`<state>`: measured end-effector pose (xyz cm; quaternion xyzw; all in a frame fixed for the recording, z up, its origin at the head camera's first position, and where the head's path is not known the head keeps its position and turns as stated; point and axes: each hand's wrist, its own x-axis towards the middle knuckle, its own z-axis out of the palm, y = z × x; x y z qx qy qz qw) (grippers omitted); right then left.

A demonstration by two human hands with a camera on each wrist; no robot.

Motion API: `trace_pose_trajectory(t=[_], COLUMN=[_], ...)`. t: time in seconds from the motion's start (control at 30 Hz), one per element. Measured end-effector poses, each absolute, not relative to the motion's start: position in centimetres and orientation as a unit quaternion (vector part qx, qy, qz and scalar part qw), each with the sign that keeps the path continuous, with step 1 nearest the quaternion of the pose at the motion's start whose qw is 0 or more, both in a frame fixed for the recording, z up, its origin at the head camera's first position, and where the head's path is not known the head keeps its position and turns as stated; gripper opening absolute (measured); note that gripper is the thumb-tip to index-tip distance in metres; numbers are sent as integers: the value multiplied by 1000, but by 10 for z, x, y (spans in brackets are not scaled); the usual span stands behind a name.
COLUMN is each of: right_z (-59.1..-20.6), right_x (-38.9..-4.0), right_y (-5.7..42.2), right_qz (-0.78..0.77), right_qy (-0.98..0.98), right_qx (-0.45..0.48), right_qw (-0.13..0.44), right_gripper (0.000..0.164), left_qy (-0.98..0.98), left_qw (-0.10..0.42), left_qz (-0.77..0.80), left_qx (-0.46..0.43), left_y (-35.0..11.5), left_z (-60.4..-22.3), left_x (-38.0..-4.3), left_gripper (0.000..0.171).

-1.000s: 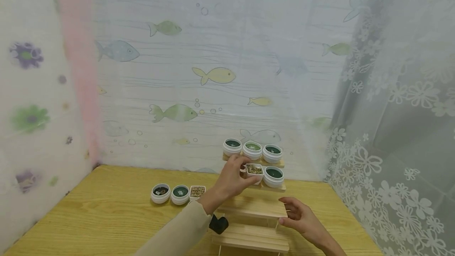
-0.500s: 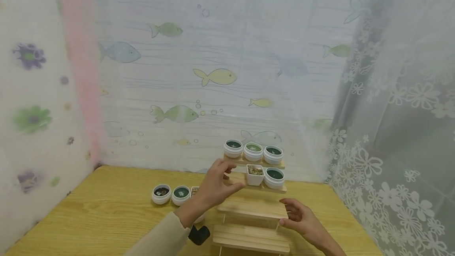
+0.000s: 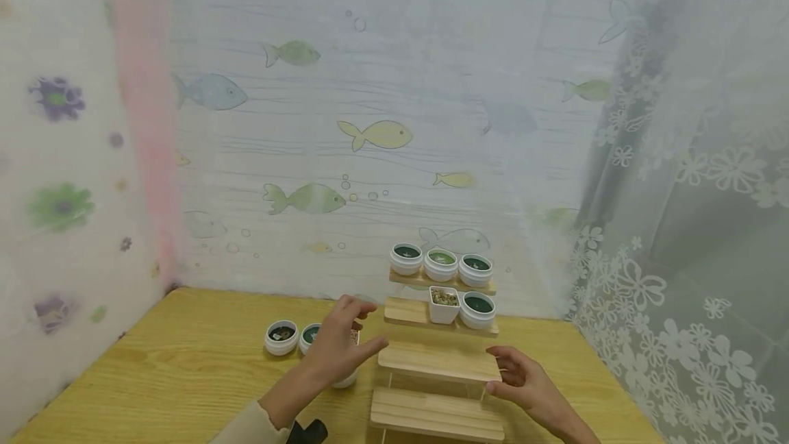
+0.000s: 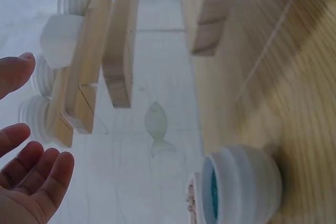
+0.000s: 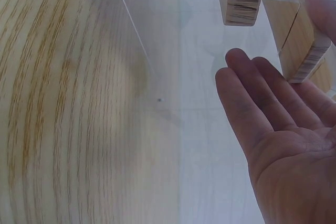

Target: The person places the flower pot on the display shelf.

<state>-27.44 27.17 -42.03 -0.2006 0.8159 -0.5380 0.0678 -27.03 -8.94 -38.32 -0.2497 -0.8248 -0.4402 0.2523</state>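
My left hand (image 3: pixel 329 348) hovers with fingers spread and nothing between them, left of the tiered wooden stand (image 3: pixel 434 362) and over small pots on the table. A square white pot (image 3: pixel 444 314) of brownish grains sits mid-shelf on the second tier from the top, beside a round white pot (image 3: pixel 478 317) with dark green contents. Beneath my left hand, a round pot (image 3: pixel 308 344) and others are partly hidden; a round pot (image 4: pixel 247 187) shows large in the left wrist view. My right hand (image 3: pixel 527 386) is at the right end of the third shelf, fingers extended, thumb by its front edge.
Three round white pots, including a light green one (image 3: pixel 440 267), line the top tier. Another round pot (image 3: pixel 281 341) with dark contents stands farther left on the wooden table (image 3: pixel 185 362). Fish-patterned sheeting (image 3: pixel 296 156) hangs behind, with flowered curtain (image 3: pixel 709 293) on the right.
My left hand has let go of the square pot on the second tier and drawn back leftward and down over the table pots. The right hand stays at the shelf end.
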Motion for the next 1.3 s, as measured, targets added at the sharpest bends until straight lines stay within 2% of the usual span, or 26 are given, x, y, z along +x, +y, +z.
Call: trace_pose_trajectory(t=[0.3, 0.57, 0.77, 1.0, 1.3], right_z=[-421, -422, -422, -422, -422], right_x=[-275, -276, -275, -276, -275], right_y=[273, 273, 272, 272, 272], right_qz=[-542, -543, -537, -536, -535], right_qy=[812, 813, 816, 818, 818], right_qx=[-202, -200, -203, -199, -202], right_qw=[71, 69, 64, 60, 61], right_gripper=[65, 63, 64, 64, 63], left_qy=[-834, -867, -882, -899, -909], left_qw=[257, 202, 185, 153, 144], left_qz=[-425, -401, -384, -370, -354], left_qx=[-241, -214, -204, -180, -168], left_y=[-110, -125, -129, -131, -132], left_z=[-403, -422, -427, -431, -438], left_x=[-271, -269, -269, -269, -272], left_gripper=[47, 49, 57, 56, 57])
